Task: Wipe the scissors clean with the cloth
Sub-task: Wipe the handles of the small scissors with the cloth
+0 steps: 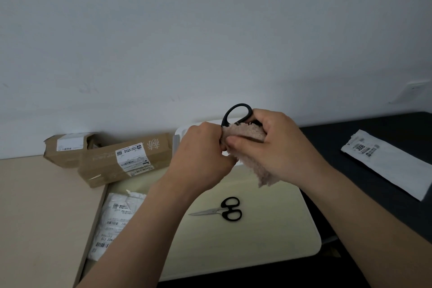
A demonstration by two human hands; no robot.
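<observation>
Nearest you, by the near edge of the desk (35, 194), a white mailer (117, 217) lies half under your left forearm; it carries barcodes, but the print is too small to read. Beside it, on the cream mat (268, 229), a second pair (224, 209) lies flat with its blades together and pointing left, probably parked there for its own turn. Above the mat you hold the scissors (236, 112) in the air, which lets the cloth (247, 134) wrap right round them. One black handle loop sticks up between your hands, and the blades are hidden in the folds. Your right hand (278, 145) clamps the cloth, thumb pressed across its front. Your left hand (201, 149) is curled tight at the cloth's left edge and seems to grip the blade end to steady it, though what it grips is hidden. Toward the far edge, two brown boxes (124, 159) bear shipping labels and a QR code, all illegible, and a white tray (178, 138) peeks out behind your left hand. At the far right, on the dark part of the desk, a white packet (383, 161) reads "3006".
</observation>
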